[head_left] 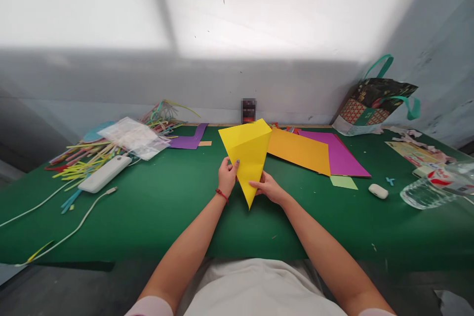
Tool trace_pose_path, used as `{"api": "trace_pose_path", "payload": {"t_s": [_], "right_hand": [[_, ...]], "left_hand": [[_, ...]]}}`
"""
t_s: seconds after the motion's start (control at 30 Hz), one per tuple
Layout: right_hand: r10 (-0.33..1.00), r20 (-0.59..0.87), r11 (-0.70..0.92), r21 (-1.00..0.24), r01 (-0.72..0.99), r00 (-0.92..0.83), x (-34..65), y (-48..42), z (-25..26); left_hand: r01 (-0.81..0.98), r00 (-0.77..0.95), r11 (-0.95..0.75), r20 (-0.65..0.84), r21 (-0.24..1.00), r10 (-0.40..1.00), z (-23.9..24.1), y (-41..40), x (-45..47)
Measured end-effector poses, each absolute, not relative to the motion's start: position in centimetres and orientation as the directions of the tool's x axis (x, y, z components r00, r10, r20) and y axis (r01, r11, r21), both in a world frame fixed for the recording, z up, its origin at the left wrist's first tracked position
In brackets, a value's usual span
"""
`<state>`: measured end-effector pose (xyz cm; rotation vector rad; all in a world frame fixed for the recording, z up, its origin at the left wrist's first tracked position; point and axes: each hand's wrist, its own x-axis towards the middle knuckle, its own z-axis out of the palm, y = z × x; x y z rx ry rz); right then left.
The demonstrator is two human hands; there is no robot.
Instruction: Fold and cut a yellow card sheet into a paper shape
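A folded sheet of yellow paper (249,155) is held up over the middle of the green table, its narrow point facing down towards me. Its upper part shows a crease running across, and the top edge is wide. My left hand (227,177) grips the left edge, thumb on the front face. On the lower right edge, my right hand (268,186) pinches the paper, with its thumb in front and the other fingers behind. A red bracelet (222,195) circles my left wrist. Behind the paper to the right lie an orange sheet (301,150) and a magenta sheet (342,155).
Paper strips (85,164), a clear plastic packet (134,137), a white power bank (105,174) and a cable (87,217) lie left. Purple paper (188,141) is nearby. At right are a white case (378,191), a plastic bottle (425,190) and a bag (374,106) by the wall.
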<state>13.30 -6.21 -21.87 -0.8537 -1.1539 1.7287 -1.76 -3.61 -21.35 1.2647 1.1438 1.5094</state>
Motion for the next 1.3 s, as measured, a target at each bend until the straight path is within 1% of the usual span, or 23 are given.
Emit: {"api": "trace_pose_path", "payload": {"t_s": [0.2, 0.3, 0.43, 0.57, 0.77, 1.0, 1.2, 1.3], "right_hand": [[0.914, -0.093, -0.205, -0.946, -0.252, -0.394, 13.3, -6.3, -21.9], [0.917, -0.1, -0.222, -0.932, -0.287, -0.386, 13.3, -6.2, -22.0], [0.961, -0.114, -0.212, -0.89, -0.404, -0.252, 13.5, -5.6, -22.1], [0.982, -0.127, -0.179, -0.848, -0.498, -0.138, 13.7, -5.2, -22.2], [0.984, -0.158, -0.178, -0.847, -0.501, -0.082, 13.7, -5.0, -22.5], [0.99, -0.132, -0.144, -0.865, -0.481, -0.059, 13.9, -4.8, -22.9], [0.992, -0.127, -0.125, -0.873, -0.471, -0.029, 13.8, -4.8, -22.9], [0.99, -0.137, -0.103, -0.865, -0.491, 0.034, 14.0, -4.7, -22.4]], "left_hand": [[-0.075, -0.111, -0.239, 0.23, 0.968, 0.967, -21.4, -3.5, -1.8], [-0.098, -0.074, -0.217, 0.21, 0.971, 0.975, -21.4, -3.6, -1.8], [-0.126, 0.021, -0.173, 0.177, 0.977, 0.984, -21.2, -3.9, -1.5], [-0.042, 0.092, -0.171, 0.174, 0.984, 0.98, -21.3, -4.2, -1.3], [-0.01, 0.096, -0.202, 0.202, 0.979, 0.975, -21.4, -4.2, -1.3], [0.013, 0.1, -0.204, 0.202, 0.979, 0.974, -21.5, -4.3, -1.2], [-0.029, 0.097, -0.188, 0.19, 0.982, 0.977, -21.8, -4.0, -1.1], [-0.063, 0.085, -0.168, 0.173, 0.984, 0.981, -21.8, -3.9, -1.0]]}}
